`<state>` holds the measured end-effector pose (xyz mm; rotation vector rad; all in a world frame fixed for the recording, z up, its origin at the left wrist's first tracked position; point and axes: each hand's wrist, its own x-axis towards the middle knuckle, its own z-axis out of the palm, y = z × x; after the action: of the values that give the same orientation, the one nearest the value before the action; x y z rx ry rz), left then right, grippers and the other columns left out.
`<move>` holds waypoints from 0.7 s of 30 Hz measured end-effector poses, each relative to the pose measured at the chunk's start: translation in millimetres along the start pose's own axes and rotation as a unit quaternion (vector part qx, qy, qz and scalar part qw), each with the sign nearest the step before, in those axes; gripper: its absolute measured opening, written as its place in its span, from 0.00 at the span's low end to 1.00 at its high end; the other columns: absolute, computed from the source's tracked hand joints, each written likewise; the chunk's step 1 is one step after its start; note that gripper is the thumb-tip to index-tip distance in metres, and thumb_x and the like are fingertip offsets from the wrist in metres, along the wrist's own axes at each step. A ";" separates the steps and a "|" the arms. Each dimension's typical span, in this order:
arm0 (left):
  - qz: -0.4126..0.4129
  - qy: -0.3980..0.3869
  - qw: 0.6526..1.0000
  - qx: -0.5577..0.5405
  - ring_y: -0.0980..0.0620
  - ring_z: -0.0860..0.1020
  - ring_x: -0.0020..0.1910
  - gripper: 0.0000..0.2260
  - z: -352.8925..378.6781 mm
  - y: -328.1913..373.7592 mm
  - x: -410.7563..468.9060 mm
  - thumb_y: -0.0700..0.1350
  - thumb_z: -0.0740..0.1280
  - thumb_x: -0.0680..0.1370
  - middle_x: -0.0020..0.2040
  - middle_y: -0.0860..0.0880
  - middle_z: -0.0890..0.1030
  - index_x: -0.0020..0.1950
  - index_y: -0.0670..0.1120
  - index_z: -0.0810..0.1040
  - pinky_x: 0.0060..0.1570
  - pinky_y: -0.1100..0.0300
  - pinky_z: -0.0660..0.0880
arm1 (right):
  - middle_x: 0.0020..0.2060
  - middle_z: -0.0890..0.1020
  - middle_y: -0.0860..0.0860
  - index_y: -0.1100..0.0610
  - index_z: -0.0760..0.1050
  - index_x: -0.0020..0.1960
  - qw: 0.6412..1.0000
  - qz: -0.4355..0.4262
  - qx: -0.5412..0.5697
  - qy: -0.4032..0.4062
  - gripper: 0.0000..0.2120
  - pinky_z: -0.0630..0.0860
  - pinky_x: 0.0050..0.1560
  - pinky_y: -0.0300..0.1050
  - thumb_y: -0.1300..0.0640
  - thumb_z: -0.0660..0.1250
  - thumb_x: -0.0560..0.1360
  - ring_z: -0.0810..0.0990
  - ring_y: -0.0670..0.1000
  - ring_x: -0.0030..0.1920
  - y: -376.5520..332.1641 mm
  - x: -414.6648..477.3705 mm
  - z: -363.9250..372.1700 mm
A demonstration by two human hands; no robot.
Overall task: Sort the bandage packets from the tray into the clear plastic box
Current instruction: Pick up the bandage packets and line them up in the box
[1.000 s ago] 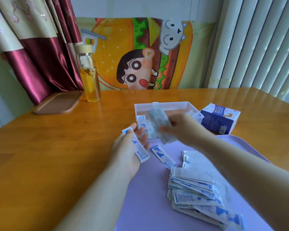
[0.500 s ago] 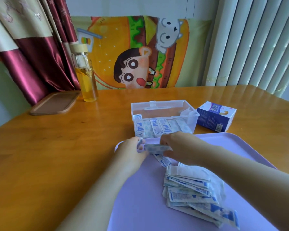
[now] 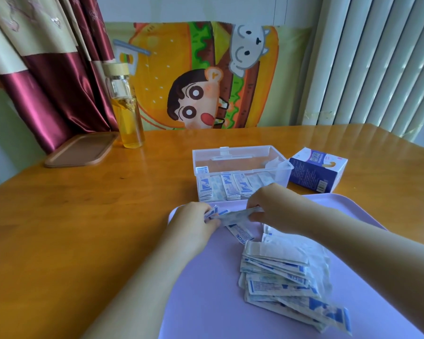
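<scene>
orange wooden counter [image 3: 83,228] by curtain [image 3: 47,94] and blinds [image 3: 377,69] carries tray [image 3: 206,302] and box [image 3: 240,165]; left grip [image 3: 194,221] and right grip [image 3: 272,204] each pinch an end of one packet [image 3: 238,214].

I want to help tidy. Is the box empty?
No, a row of packets stands inside the box, along its near wall.
</scene>
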<state>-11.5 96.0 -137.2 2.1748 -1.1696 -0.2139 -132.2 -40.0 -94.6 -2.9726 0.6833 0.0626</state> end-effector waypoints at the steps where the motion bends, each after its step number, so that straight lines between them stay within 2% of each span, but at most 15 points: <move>1: -0.005 -0.005 1.000 -0.019 0.49 0.60 0.31 0.13 -5.4 0.0 0.0 0.44 0.65 0.77 0.31 0.48 0.65 0.35 0.44 0.66 0.30 0.58 0.56 | 0.46 0.80 0.57 0.56 0.80 0.52 1.000 -0.004 0.016 0.002 0.09 0.74 0.41 0.47 0.56 0.63 0.77 0.77 0.55 0.41 -1.7 1.6 -0.1; 3: -0.010 -0.022 0.999 -0.030 0.51 0.60 0.29 0.14 -17.6 -2.3 -0.9 0.44 0.67 0.76 0.29 0.50 0.64 0.34 0.45 0.65 0.28 0.60 0.55 | 0.45 0.81 0.57 0.56 0.80 0.52 0.999 -0.012 0.040 0.003 0.09 0.73 0.40 0.46 0.56 0.63 0.76 0.76 0.56 0.40 -5.5 3.7 2.0; 6: -0.012 -0.055 0.998 -0.011 0.51 0.60 0.29 0.12 -26.0 -6.9 -4.2 0.44 0.68 0.75 0.30 0.49 0.65 0.35 0.43 0.69 0.27 0.62 0.55 | 0.49 0.80 0.54 0.52 0.78 0.55 0.999 -0.023 0.049 -0.007 0.09 0.77 0.47 0.49 0.54 0.64 0.76 0.78 0.56 0.48 -8.9 5.0 10.8; 10: -0.016 -0.048 0.999 -0.015 0.51 0.62 0.31 0.10 -21.3 -7.9 -3.0 0.44 0.68 0.75 0.33 0.48 0.68 0.42 0.37 0.74 0.30 0.60 0.58 | 0.54 0.77 0.50 0.49 0.73 0.58 0.998 -0.035 0.045 -0.005 0.10 0.75 0.52 0.53 0.54 0.63 0.77 0.77 0.55 0.52 -7.6 5.3 16.7; 13: -0.016 -0.044 0.999 -0.012 0.51 0.62 0.30 0.09 -19.0 -7.4 -2.5 0.43 0.67 0.75 0.33 0.48 0.69 0.40 0.38 0.73 0.30 0.60 0.59 | 0.56 0.73 0.49 0.51 0.72 0.62 0.997 -0.057 0.049 -0.014 0.12 0.73 0.55 0.50 0.55 0.61 0.79 0.76 0.53 0.54 -8.4 4.6 19.5; 18: -0.007 -0.045 0.999 -0.012 0.51 0.62 0.31 0.10 -17.5 -6.0 -3.9 0.43 0.67 0.75 0.34 0.48 0.69 0.43 0.36 0.74 0.31 0.59 0.59 | 0.54 0.72 0.49 0.52 0.73 0.62 0.996 -0.084 0.042 -0.010 0.12 0.73 0.53 0.47 0.57 0.57 0.80 0.76 0.52 0.52 -8.2 2.2 20.2; 21: -0.007 -0.041 0.999 0.003 0.50 0.62 0.31 0.10 -16.2 -6.4 -3.8 0.44 0.66 0.76 0.34 0.47 0.70 0.43 0.36 0.74 0.31 0.58 0.59 | 0.52 0.72 0.49 0.51 0.75 0.60 0.996 -0.084 0.023 0.004 0.12 0.75 0.49 0.50 0.56 0.56 0.80 0.77 0.53 0.49 -8.6 -1.0 18.6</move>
<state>-2.5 109.1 -129.1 2.1985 -1.2028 -0.3075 -129.7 -30.1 -112.4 -2.9733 0.4266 0.0214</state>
